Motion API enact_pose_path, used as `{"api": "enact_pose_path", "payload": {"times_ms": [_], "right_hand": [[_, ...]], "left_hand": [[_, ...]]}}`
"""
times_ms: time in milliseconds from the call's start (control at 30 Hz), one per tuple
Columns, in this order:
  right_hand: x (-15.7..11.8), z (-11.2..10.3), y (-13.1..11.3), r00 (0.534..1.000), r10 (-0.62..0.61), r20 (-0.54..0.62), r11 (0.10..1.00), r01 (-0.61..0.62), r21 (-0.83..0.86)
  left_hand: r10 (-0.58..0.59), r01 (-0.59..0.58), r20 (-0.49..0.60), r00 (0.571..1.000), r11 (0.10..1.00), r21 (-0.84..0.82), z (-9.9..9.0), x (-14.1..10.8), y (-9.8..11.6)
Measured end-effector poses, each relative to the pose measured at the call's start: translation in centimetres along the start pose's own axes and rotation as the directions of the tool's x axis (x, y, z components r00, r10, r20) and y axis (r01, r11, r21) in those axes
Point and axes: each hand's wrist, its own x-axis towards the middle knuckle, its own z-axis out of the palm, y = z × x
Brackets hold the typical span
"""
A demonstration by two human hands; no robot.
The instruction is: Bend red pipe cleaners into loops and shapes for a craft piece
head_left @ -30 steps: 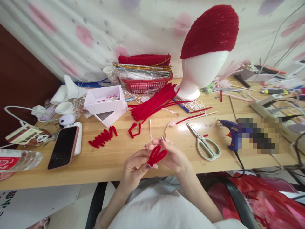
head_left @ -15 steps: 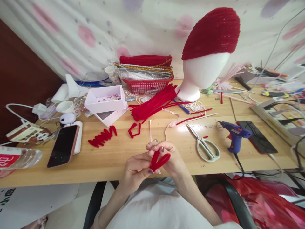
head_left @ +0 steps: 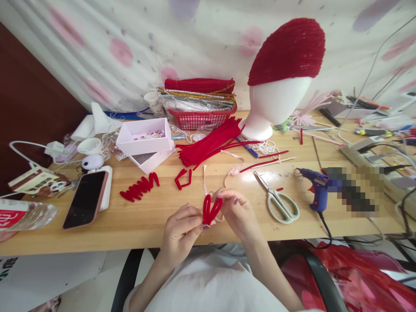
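L hand (head_left: 182,230) pinches base of red fuzzy two-loop pipe-cleaner pc. (head_left: 208,213) over near side of tan wood table (head_left: 139,227); R hand (head_left: 240,213) by its right loop, can't tell if gripping.

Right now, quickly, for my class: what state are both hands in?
Left hand: closed, holding the red looped piece by its base.
Right hand: beside the loops; grip cannot be told.

Nothing is legible: characters on the bottle label (head_left: 11,214) at the worktop's (head_left: 110,236) left edge, panda card (head_left: 35,182) and white panel (head_left: 48,271) below are unclear.
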Motion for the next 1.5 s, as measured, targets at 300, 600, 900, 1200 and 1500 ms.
{"api": "enact_pose_path", "payload": {"times_ms": [300, 600, 900, 1200, 1500], "right_hand": [[-0.7, 0.5, -1.7, 0.99, 0.065, 0.127, 0.94, -0.018, -0.34], [-0.9, 1.6, -3.4, 0.987, -0.032, 0.155, 0.785, 0.121, -0.608], [0.0, -0.4, -3.6, 0.954, 0.161, 0.254, 0.895, -0.033, -0.445], [-0.1, 0.0, -0.6, 0.911, 0.324, 0.255, 0.919, -0.367, 0.142], [-0.3, 0.6, -0.1, 0.908, 0.319, 0.27, 0.893, -0.384, 0.236]], "left_hand": [[0.064, -0.075, 0.065, 0.996, 0.979, 0.188, 0.1, 0.1, 0.1], [0.14, -0.187, 0.136, 0.981, 0.878, 0.44, -0.3, 0.0, -0.1], [0.091, -0.1, 0.053, 0.994, 0.972, 0.211, -0.5, -0.7, -0.6], [-0.212, 0.219, 0.061, 0.975, 0.963, -0.157, 0.6, -0.5, -0.8], [-0.236, 0.237, 0.036, 0.971, 0.936, -0.26, 0.8, -0.3, -0.7]]}}
